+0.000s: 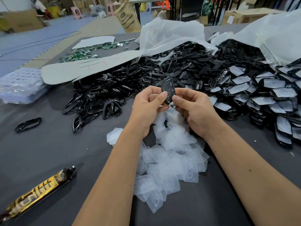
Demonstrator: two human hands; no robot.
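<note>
Our grip is clamped on a black key fob shell [168,88]. The left hand [149,106] pinches its left edge with the thumb on the front face, and the right hand [194,110] pinches the lower right edge the same way. We hold the shell nearly upright, lifted off the grey surface [48,152], in the middle of the view.

Right under our wrists lies a loose pile of clear film pieces [171,160]. Beyond our left hand spreads a heap of black frames [101,98], and one stray frame [27,124] lies well apart from it. Behind the shell sits a heap of black button pads [195,72]. To our right are stacked shells with pale film on them [268,98]. White plastic bags [171,35] lie open over the far ends of these heaps. Green circuit boards [84,53] lie farther off to the left. A gold and brown tube [37,191] lies near our left elbow.
</note>
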